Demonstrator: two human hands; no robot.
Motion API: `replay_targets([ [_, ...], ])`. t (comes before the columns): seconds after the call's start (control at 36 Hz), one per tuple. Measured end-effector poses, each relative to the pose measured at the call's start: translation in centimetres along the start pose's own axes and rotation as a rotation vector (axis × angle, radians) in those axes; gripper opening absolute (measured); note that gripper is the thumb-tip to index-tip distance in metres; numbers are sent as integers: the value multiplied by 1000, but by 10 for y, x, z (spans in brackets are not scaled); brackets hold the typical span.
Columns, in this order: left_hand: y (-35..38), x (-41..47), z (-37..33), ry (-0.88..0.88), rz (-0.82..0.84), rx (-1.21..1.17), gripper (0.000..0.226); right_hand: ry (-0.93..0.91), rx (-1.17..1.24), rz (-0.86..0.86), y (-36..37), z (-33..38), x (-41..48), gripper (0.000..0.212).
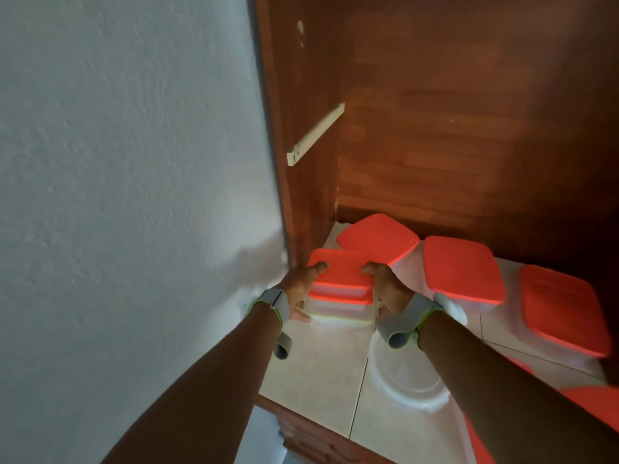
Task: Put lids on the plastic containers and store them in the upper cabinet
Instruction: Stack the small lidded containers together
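A stack of two clear plastic containers with orange lids [340, 279] stands on the white tiled shelf [315, 366] inside the wooden cabinet, at its left side. My left hand [299, 289] grips the stack's left side and my right hand [388, 289] grips its right side, thumbs on the top lid. Behind it sits another lidded container [378, 237]. Two more lidded containers [464, 269] [566, 313] stand to the right.
A clear round container without a lid [412, 386] lies on the shelf under my right forearm. More orange lids [593, 406] show at the bottom right. A grey wall [134, 195] runs along the left; the cabinet's wooden side panel [304, 145] carries a white shelf bracket [315, 133].
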State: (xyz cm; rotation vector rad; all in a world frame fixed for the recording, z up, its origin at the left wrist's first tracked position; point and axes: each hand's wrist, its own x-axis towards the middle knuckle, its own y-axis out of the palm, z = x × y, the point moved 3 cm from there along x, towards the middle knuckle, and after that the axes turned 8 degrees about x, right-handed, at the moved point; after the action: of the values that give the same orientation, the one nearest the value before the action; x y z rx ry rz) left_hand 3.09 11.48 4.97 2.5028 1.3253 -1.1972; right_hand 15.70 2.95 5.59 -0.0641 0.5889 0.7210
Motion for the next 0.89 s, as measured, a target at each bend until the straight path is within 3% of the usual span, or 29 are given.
replay_targets([
  [0.11,-2,6,4,-40,16,-31,80,-8,17,-11,5,7,-2,30],
  [0.19,-3,6,3,24,-33,-111,68,-14,48,49,9,9,-9,20],
  [0.31,-6,-5,-2,83,-95,-119,87,3,26,34,-2,14,-24,21],
  [0.36,-9,-13,-10,139,-121,-119,74,46,7,57,-7,21,-35,12],
  [0.42,-9,-26,-22,212,-118,-126,59,46,32,37,-16,30,-44,52],
  [0.45,-6,-36,-28,254,-120,-115,62,14,55,3,-24,35,-48,66],
  [0.56,5,-58,-43,306,-74,-82,86,-6,89,-35,-47,39,-65,78],
  [0.67,45,-100,-36,272,90,-13,77,46,103,-68,-95,26,-103,65],
  [0.72,58,-104,-29,270,113,8,80,80,103,-74,-112,18,-109,63],
  [0.83,78,-105,-9,273,105,37,87,87,77,-53,-133,2,-122,33],
  [0.89,82,-103,0,253,98,29,88,41,54,-61,-138,-3,-119,30],
])
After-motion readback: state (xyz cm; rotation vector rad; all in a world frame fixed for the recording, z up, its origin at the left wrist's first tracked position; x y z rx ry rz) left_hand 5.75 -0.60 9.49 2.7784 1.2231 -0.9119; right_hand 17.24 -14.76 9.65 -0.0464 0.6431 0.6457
